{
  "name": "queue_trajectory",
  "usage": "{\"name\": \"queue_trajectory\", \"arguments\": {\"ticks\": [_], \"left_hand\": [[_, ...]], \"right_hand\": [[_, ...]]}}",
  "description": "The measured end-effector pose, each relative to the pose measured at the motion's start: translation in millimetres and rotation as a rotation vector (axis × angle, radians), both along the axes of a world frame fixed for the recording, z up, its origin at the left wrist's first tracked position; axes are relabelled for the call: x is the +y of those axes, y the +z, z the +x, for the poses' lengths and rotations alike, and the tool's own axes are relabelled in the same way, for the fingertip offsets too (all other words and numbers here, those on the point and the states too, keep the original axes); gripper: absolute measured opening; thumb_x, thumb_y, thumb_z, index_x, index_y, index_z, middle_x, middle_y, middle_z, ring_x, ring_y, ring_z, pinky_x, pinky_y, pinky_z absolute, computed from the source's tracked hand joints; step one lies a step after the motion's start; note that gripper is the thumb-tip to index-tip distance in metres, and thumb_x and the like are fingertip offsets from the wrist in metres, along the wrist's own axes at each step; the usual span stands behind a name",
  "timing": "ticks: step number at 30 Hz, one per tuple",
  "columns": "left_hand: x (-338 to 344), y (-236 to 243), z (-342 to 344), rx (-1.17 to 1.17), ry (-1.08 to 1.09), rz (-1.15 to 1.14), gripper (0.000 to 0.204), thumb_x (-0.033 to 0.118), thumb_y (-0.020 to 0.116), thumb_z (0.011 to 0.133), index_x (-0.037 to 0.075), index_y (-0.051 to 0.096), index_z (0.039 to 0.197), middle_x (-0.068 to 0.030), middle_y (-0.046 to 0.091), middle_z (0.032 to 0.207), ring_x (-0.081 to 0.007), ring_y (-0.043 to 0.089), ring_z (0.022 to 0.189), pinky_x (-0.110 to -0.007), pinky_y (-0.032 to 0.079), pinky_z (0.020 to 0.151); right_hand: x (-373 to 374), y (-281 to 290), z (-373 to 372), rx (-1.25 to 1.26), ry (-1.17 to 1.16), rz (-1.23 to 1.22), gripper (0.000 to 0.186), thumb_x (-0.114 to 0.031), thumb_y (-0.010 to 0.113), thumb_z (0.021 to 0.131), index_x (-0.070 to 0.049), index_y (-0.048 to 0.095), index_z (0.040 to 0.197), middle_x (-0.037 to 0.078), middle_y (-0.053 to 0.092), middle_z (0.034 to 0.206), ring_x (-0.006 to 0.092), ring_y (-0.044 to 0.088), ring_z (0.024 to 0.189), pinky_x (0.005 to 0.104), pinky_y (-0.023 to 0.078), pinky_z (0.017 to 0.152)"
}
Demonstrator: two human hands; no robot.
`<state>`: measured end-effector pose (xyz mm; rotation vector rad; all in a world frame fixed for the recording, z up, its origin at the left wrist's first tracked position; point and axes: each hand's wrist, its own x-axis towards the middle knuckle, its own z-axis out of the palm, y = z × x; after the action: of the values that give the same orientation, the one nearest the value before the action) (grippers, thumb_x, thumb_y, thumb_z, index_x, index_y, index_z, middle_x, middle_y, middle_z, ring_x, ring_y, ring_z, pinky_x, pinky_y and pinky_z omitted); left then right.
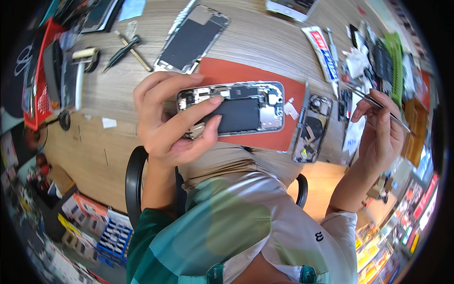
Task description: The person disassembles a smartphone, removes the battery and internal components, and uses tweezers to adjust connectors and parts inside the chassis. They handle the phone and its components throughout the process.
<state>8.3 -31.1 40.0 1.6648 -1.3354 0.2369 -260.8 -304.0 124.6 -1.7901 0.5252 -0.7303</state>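
Observation:
An opened smartphone [271, 116] lies screenless on a reddish-brown mat [246, 71], its black battery [240, 115] and circuit parts bare. My left hand [165, 125] grips the phone's left end. The index fingertip and thumb press on the inside near the battery, while other fingers reach over the far edge. Away to the right, my right hand [380, 130] is raised beside the table edge, its fingers closed around metal tweezers [378, 103]. The tweezers point up and to the left, touching nothing I can make out.
Beside the mat lies a second phone shell [312, 130] with exposed parts. A detached screen panel [194, 40], a screwdriver [122, 53] and a glue tube [323, 54] lie farther off. A red basket [41, 78] stands left; mixed tools and a green rack [393, 59] crowd the right.

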Motion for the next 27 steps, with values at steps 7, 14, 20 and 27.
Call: {"name": "queue_trajectory", "arguments": {"ticks": [7,14,20,27], "left_hand": [[18,-14,1,0.325,0.033,-0.098,0.028,0.010,0.079,0.087,-0.006,0.083,0.110,-0.0280,0.066,0.133,-0.0375,0.065,0.126,-0.050,0.052,0.111],[16,-13,8,0.399,-0.041,-0.101,0.024,0.007,0.076,0.093,-0.007,0.084,0.110,-0.0255,0.068,0.134,-0.0326,0.066,0.123,-0.046,0.053,0.108],[14,-18,12,0.408,-0.120,-0.136,0.022,0.002,0.073,0.093,-0.008,0.084,0.109,-0.0228,0.070,0.129,-0.0311,0.066,0.122,-0.043,0.054,0.108],[11,-21,10,0.352,-0.118,-0.145,0.020,-0.006,0.072,0.090,-0.006,0.083,0.106,-0.0199,0.072,0.122,-0.0297,0.068,0.116,-0.040,0.057,0.102]], "right_hand": [[21,8,92,0.130,0.337,0.281,0.034,-0.015,0.076,0.109,0.010,0.074,0.132,0.022,0.078,0.111,0.0251,0.075,0.092,0.0379,0.061,0.079],[51,20,134,0.393,0.335,0.259,0.023,-0.012,0.084,0.104,0.002,0.082,0.122,0.009,0.082,0.113,0.0146,0.077,0.101,0.0286,0.059,0.086],[65,11,139,0.448,0.315,0.187,0.027,-0.019,0.087,0.103,0.001,0.084,0.120,0.005,0.083,0.108,0.0112,0.075,0.097,0.0257,0.056,0.085],[63,-7,138,0.345,0.356,0.006,0.026,-0.019,0.087,0.103,0.002,0.083,0.118,0.007,0.084,0.105,0.0112,0.075,0.093,0.0268,0.057,0.081]]}}
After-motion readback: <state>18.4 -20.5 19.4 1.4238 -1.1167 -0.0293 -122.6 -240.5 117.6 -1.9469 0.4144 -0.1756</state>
